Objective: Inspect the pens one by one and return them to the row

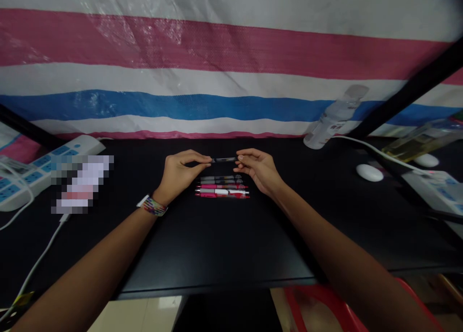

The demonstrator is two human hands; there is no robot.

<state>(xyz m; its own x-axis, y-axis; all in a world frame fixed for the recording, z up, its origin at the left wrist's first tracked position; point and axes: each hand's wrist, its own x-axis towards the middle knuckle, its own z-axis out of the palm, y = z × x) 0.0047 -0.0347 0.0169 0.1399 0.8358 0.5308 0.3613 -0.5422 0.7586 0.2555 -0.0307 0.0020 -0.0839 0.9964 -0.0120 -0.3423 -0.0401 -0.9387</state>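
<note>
Dark pen (224, 160) between left fingertips (207, 159); right fingertips (240, 158) opposite

A multicoloured patterned band (155, 206) with white edging circles the left wrist (161, 195).

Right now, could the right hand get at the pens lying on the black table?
Probably yes. The pens lie close to the right hand, with nothing visible blocking the way. It holds one end of the dark pen, though, so it would likely need to let go first.
</note>
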